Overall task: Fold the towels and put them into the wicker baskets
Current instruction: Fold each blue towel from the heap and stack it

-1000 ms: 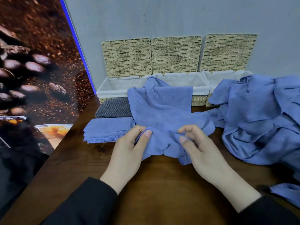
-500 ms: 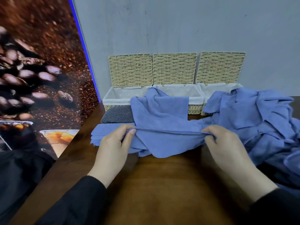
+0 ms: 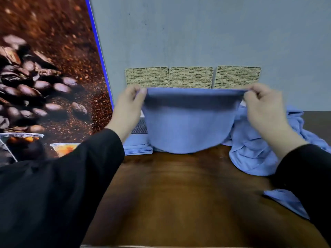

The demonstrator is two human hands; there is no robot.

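Since a moment ago the soft blue cloth towel (image 3: 188, 126) has risen off the brown wooden bench (image 3: 179, 194), stretched before the lidded wicker baskets (image 3: 190, 77); left hand (image 3: 129, 104) and right hand (image 3: 263, 104) pinch its corners. Keeping the top edge taut and level should square the fold.

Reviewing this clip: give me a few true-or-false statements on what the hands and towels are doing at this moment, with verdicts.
1. Both hands, left hand and right hand, pinch the top edge of one blue towel. True.
2. The held towel lies flat on the brown wooden table. False: it hangs stretched between the hands.
3. A heap of unfolded blue towels lies on the right. True.
4. The woven wicker basket lids are lying flat on the table. False: they stand upright against the wall.
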